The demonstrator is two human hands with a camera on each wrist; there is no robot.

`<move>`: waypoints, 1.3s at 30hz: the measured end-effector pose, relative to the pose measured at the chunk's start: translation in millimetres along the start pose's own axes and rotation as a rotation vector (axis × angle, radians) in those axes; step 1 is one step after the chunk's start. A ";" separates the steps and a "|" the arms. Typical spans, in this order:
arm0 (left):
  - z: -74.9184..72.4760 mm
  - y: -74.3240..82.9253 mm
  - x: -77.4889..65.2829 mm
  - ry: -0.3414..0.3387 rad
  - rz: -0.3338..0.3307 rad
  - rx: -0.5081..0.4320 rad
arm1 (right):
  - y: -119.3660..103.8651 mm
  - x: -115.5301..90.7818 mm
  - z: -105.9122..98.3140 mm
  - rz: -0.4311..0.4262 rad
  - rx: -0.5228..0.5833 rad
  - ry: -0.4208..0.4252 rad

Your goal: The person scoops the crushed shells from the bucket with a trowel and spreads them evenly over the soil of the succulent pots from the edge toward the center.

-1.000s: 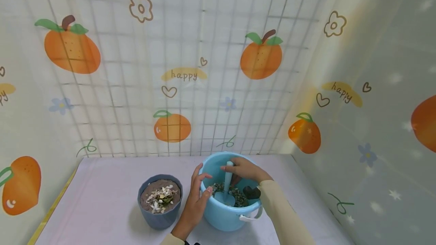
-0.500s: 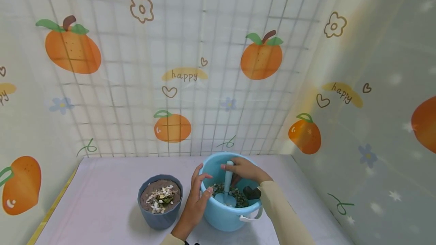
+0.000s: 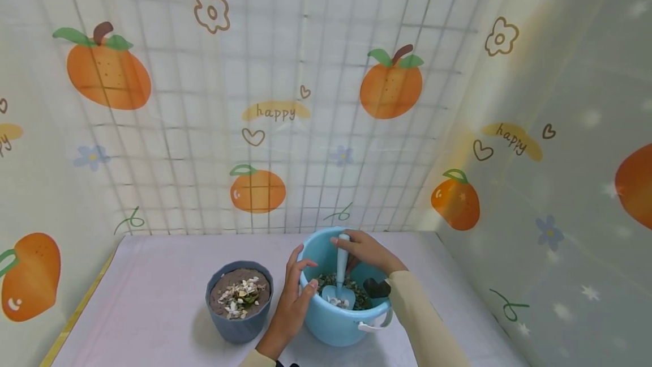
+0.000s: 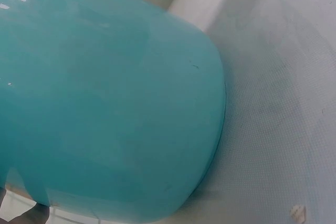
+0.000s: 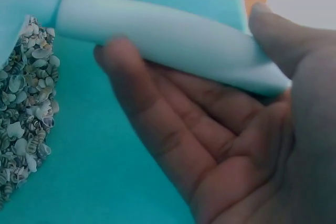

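A light blue bucket (image 3: 338,327) holds a layer of small seashells (image 5: 31,108). My right hand (image 3: 368,249) reaches inside and grips the handle of a light blue toy shovel (image 3: 343,265), thumb on one side and fingers on the other in the right wrist view. The handle stands nearly upright, and the blade down in the bucket carries some pale shells (image 3: 338,302). My left hand (image 3: 292,304) holds the bucket's left rim, with thumb and a finger over the edge. Only the bucket's smooth outer wall (image 4: 115,93) and a bit of finger (image 4: 31,216) show in the left wrist view.
Left of the bucket stands a grey-blue pot (image 3: 236,327) with a brown surface and a heap of shells (image 3: 239,299) on top. A white handle (image 3: 373,327) hangs at the bucket's front. Printed curtains enclose the pale tabletop (image 3: 153,287).
My right hand has lifted the shovel handle slightly. Pale shells now show on the blade, which looked bare before. My left hand and the bucket have stayed in place.
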State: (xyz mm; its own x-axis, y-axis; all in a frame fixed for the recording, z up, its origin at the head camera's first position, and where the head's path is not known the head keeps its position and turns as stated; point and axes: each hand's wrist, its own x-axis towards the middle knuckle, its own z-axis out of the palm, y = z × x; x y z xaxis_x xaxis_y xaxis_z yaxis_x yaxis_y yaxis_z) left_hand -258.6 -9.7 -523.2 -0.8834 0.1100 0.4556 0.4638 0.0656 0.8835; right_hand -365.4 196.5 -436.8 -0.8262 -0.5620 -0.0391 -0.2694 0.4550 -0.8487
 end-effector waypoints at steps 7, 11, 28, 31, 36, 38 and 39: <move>-1.2 1.3 0.0 -0.001 -0.011 -0.004 | -3.2 -0.9 -0.5 -0.008 0.008 0.094; -1.5 1.5 0.6 0.006 -0.004 -0.001 | -2.6 -0.2 -1.3 -0.020 0.000 0.117; -5.7 32.3 -1.8 -0.015 0.010 -0.051 | 2.7 2.2 -4.2 -0.081 0.052 0.218; -4.3 25.9 -1.4 -0.007 0.010 -0.041 | 2.7 2.1 -4.2 -0.090 0.055 0.236; -0.9 5.4 0.5 0.006 0.021 -0.012 | 3.3 2.8 -4.4 -0.111 0.051 0.268; -0.5 2.2 0.9 0.008 0.024 -0.009 | 3.5 3.3 -4.6 -0.108 0.047 0.284; -0.4 1.4 1.0 0.008 0.024 -0.009 | 3.5 3.5 -4.6 -0.104 0.044 0.291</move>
State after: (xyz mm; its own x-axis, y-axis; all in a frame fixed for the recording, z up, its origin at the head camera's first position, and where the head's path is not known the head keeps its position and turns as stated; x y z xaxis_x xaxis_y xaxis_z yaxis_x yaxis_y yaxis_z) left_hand -258.9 -10.0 -521.4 -0.8726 0.1037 0.4774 0.4842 0.0541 0.8733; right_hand -371.5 199.2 -437.4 -0.9039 -0.3800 0.1963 -0.3434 0.3713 -0.8627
